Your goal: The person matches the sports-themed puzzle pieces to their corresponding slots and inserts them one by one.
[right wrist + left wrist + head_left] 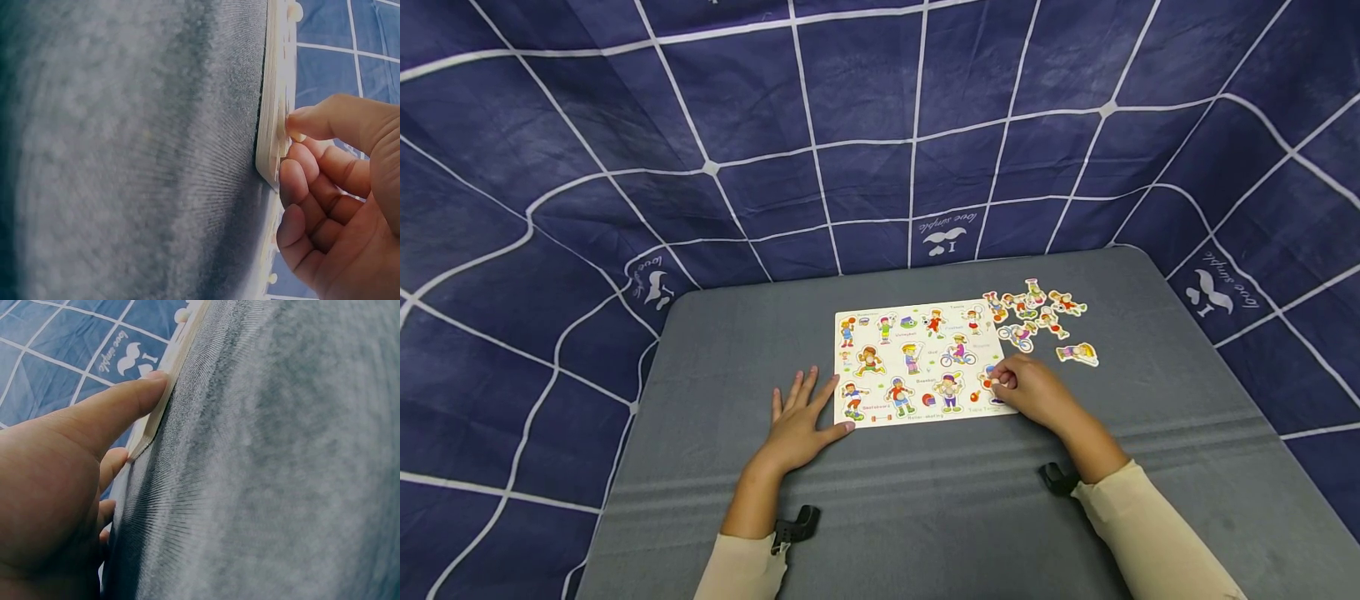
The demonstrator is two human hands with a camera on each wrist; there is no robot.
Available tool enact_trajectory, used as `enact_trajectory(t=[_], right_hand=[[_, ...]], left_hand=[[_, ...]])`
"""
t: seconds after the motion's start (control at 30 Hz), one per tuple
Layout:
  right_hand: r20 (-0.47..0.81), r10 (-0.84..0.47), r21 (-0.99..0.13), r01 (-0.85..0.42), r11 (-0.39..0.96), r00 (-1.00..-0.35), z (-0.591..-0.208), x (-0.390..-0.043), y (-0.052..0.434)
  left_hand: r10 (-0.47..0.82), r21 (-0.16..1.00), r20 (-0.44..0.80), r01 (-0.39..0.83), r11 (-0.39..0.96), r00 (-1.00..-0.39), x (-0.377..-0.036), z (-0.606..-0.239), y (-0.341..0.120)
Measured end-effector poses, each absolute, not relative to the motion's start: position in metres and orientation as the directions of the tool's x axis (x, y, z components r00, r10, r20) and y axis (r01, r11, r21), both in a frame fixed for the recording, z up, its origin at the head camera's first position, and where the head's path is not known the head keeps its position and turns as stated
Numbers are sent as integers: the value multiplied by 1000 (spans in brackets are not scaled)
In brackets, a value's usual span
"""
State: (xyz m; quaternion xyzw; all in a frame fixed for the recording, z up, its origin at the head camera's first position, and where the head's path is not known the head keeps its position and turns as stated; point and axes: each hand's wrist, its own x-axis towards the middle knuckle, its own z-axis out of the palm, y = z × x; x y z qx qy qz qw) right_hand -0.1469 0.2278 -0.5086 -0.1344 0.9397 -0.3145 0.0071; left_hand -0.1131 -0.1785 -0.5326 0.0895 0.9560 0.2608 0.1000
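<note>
Left hand (797,429) spread, right hand (1037,390) seemingly seats a pinched piece (987,383) at the board's (891,354) near-right corner; next, likely press it level.

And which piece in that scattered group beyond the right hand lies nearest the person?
The sideways yellow-haired figure, lying apart by itself; the other pieces lie farther back.

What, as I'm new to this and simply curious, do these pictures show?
There's no machine: the left grip and right grip are a person's bare hands. The wide picture comes from a head camera; the close ones from the left wrist camera and right wrist camera. On the grey surface lies a pale puzzle board, with loose pieces near its far right corner. The left grip's thumb touches the board's edge. The right grip pinches a small knob on a figure piece at the near right corner.
</note>
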Motion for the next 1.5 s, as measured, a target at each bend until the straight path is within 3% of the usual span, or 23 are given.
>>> enact_trajectory(t=[1.03,1.5], right_hand=[[80,-263,-621,-254,742,-962,-511,-146,228],[164,-121,-612,-197,766,-979,-503,-142,248]], left_hand=[[224,494,-227,86,865,-948,-115,-523,-177],[222,512,-167,108,852,-961,-111,-524,-176]])
